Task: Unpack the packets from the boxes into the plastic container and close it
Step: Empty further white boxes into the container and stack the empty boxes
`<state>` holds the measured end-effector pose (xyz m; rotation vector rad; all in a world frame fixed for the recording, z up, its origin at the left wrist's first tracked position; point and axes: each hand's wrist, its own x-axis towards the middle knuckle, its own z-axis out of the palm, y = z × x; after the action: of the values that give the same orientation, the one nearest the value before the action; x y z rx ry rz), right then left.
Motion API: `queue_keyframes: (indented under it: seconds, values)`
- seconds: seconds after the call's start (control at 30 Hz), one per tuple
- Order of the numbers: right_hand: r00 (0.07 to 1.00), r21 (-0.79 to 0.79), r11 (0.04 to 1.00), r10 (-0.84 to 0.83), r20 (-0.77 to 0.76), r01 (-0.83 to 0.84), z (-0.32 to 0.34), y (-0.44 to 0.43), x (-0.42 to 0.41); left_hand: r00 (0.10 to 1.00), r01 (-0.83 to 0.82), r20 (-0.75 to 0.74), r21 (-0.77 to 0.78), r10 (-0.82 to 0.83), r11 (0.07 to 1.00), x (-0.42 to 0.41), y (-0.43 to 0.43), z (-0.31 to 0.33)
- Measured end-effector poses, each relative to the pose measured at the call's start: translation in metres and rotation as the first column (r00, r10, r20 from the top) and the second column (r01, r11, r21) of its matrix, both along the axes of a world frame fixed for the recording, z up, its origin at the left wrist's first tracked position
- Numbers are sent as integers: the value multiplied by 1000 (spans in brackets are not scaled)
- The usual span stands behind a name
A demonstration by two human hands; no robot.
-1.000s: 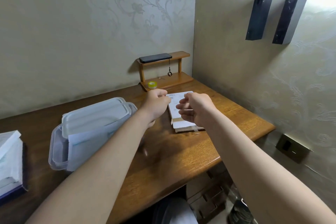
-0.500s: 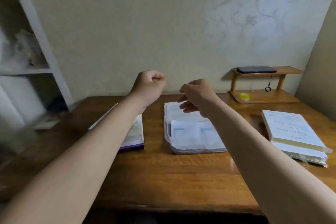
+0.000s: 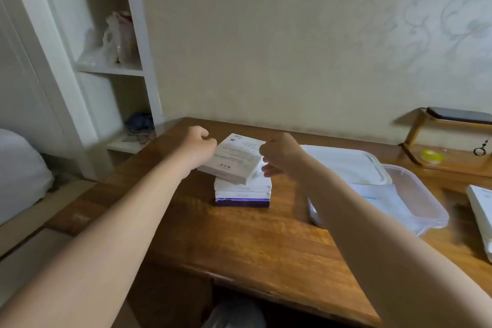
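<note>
A stack of flat boxes (image 3: 242, 194) stands on the wooden desk (image 3: 239, 242), white ones above a purple one. The top white box (image 3: 237, 157) lies askew on the stack. My left hand (image 3: 195, 148) is curled at its left end and my right hand (image 3: 281, 158) pinches its right corner. To the right is the clear plastic container (image 3: 428, 210) with white packets (image 3: 378, 196) inside. Its whitish lid (image 3: 346, 165) rests loosely across the far part, partly hidden by my right arm.
Another white box (image 3: 480, 210) lies at the desk's right edge. A small wooden stand (image 3: 447, 162) at the back right carries a dark phone (image 3: 460, 114) and a yellow tape roll (image 3: 432, 156). White shelving (image 3: 119, 69) and a white cushion (image 3: 21, 176) are left of the desk.
The view swung left from the box at the right end, past the container, to the stack. Both hands travelled with it and now close on the top box.
</note>
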<state>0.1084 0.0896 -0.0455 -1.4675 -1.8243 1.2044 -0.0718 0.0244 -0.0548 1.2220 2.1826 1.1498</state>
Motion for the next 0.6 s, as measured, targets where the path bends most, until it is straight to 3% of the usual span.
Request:
queue_keyframes:
  seconds: [0.47,0.53,0.6]
  values:
    - [999,-73,997,23,30,-21,-10,-3,-11,999,49,5,-180,-48,982,-13,18,-22]
    - [999,-58,998,21,27,-19,-11,-3,-7,992,60,120,-147,-43,987,-10,22,-18]
    - [1000,-39,999,8,5,-8,-12,-2,-1,922,98,382,-85,-58,991,-4,22,-7]
